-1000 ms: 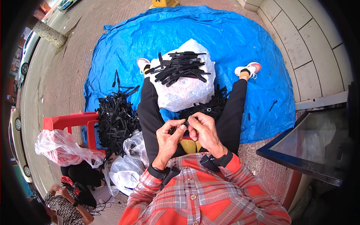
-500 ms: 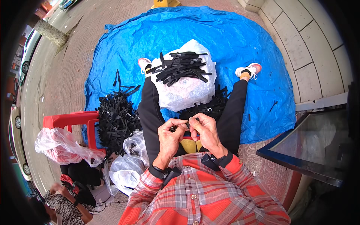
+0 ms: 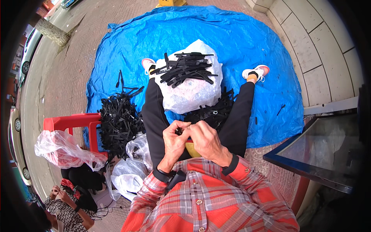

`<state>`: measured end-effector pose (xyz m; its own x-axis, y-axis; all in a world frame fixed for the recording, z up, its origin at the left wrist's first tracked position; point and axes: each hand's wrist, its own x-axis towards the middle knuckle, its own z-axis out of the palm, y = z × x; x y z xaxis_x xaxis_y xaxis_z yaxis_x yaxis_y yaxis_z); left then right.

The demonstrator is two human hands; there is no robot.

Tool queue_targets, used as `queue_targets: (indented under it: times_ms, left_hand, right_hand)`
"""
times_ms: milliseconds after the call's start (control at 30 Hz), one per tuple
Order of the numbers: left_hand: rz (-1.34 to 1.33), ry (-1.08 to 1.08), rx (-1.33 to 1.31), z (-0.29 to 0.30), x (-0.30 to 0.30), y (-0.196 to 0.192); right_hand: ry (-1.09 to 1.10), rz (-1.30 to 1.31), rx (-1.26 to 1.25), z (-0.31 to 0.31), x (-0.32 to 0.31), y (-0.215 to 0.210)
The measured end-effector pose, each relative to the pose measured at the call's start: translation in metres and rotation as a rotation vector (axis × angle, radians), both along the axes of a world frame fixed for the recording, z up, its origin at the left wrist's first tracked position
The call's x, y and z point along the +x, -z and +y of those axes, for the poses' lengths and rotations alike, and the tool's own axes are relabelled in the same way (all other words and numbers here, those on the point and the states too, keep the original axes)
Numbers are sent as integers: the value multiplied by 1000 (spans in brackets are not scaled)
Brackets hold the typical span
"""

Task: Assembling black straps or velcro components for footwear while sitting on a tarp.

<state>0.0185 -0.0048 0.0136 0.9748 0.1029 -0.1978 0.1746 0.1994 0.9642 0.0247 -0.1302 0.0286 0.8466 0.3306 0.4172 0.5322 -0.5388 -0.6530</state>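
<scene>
My left hand (image 3: 174, 141) and my right hand (image 3: 208, 140) meet in front of my lap, fingertips pinched together. The back of my right hand covers what they hold; a bit of something dark shows by the left fingers. Ahead of them, between my legs, lies a heap of black straps (image 3: 205, 118), one with a pale ring-like piece. A stuffed white plastic bag (image 3: 189, 97) stands just beyond, with a pile of black straps (image 3: 187, 69) on top. To my left is a larger heap of black straps (image 3: 119, 123).
A blue tarp (image 3: 232, 42) covers the ground under this. On the left are a red plastic stool (image 3: 73, 122) draped with a clear bag (image 3: 63, 150), more plastic bags (image 3: 129, 174), and a seated person (image 3: 71, 208). A blue-framed glass panel (image 3: 309, 154) stands at right, near a tiled wall (image 3: 309, 42).
My right hand has turned over, its back now facing up and hiding the fingertips. A small dark piece seen between the fingers before is now covered. My left hand stays nearly in place.
</scene>
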Motion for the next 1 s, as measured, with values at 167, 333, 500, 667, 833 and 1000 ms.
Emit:
queue_targets:
  times_ms: [167, 333, 500, 667, 833, 1000]
  left_hand:
    - [133, 56, -230, 9, 4, -7]
    - [73, 32, -485, 9, 0, -4]
    - [170, 30, -449, 14, 3, -7]
    - [160, 85, -278, 14, 0, 1]
    - [-78, 79, 120, 3, 0, 4]
    - [112, 217, -167, 20, -2, 2]
  right_hand:
    - [-98, -174, -168, -14, 6, -7]
    - [-109, -208, -95, -9, 5, -7]
    - [-35, 182, 99, -18, 16, -12]
    - [-155, 390, 72, -23, 17, -1]
    - [-156, 780, 324, -25, 20, 24]
    - [-234, 1171, 734, -30, 21, 9]
